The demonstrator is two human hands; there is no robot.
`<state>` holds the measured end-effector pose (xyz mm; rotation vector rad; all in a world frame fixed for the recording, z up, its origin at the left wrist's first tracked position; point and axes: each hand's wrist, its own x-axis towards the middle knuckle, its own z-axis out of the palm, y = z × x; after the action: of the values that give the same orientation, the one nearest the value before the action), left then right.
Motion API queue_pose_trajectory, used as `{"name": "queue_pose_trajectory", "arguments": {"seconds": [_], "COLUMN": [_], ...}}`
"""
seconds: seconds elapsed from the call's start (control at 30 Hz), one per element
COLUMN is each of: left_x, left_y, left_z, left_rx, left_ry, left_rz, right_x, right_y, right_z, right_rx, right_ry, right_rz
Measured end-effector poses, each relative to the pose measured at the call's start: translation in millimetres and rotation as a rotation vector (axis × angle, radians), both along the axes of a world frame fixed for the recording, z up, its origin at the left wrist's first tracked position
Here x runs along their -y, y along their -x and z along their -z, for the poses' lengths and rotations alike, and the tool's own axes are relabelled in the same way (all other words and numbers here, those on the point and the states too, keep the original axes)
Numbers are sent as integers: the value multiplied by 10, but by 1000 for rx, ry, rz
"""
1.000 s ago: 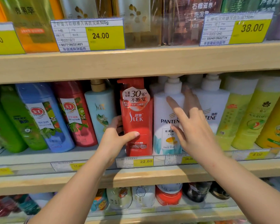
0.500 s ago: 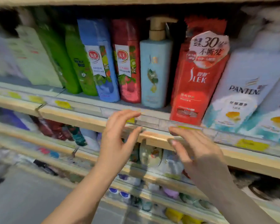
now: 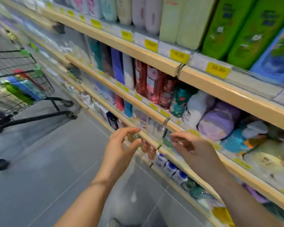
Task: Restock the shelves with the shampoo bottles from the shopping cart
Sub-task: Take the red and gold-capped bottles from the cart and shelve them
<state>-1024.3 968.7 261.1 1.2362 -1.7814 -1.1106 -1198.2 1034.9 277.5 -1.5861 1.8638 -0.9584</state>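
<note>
Both hands hover empty — left hand [image 3: 121,145] and right hand [image 3: 192,148] loosely curled, free for bottles [image 3: 21,89] waiting in the cart [image 3: 39,76].

Bright, even overhead light; faint shadows. Heavy motion blur throughout: yellow price tags [image 3: 218,70] unreadable, black wire shopping cart [image 3: 21,82] smeared. Wide-angle bowing tilts pale wooden shelf edges [image 3: 154,56].

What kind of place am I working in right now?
Most likely a supermarket toiletries aisle: wooden shelves packed with bottles, yellow price tags along the edges, and a wire shopping cart on the grey floor.
</note>
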Motion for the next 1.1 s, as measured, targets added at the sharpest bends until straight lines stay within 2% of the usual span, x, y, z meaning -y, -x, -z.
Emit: {"name": "queue_pose_trajectory", "arguments": {"seconds": [0.1,0.27,0.43,0.73,0.9,1.1], "left_x": [264,622,936,1792,2718,3824], "left_y": [-727,-1740,-2387,-3164,-3559,-3906], "left_z": [137,307,439,520,507,379], "left_rx": [82,140,130,119,136,154], "left_ry": [-45,-96,-165,-259,-316,-256], "left_rz": [-65,-212,-326,-545,-643,-682], "right_x": [397,1013,1549,2864,3961,5202], "right_y": [-588,-1479,-2065,-2890,-3290,-3645], "right_z": [185,392,545,738,793,738], "right_rx": [131,245,176,224,191,65], "right_ry": [-115,-251,-268,-330,-330,-349], "right_rz": [-72,-155,-288,-466,-540,-617]}}
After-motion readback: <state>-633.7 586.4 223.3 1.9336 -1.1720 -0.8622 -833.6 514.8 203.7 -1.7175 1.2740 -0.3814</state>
